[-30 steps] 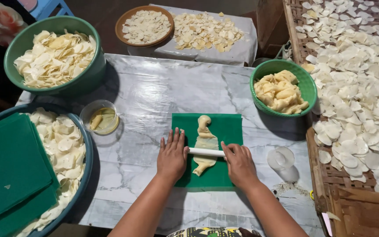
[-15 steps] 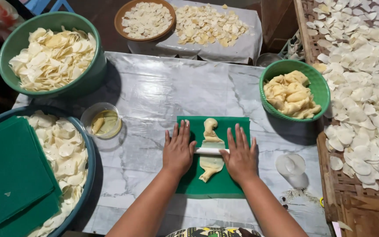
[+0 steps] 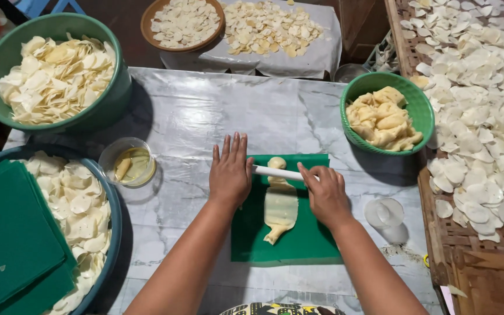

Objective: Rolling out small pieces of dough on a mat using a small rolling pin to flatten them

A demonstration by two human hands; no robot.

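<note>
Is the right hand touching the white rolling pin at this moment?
Touching. The head view shows the right hand with its fingers lying on top of the white rolling pin, which sits across the strip of dough.

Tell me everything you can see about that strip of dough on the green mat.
The dough strip is pale yellow, soft-looking and smooth. It lies lengthwise on the green mat, pressed flat and wide in its middle, with a narrow tail at the near end and a thicker lump at the far end. A thin white rolling pin lies across it near that far end, with the left hand and right hand pressing on the pin's ends.
</note>
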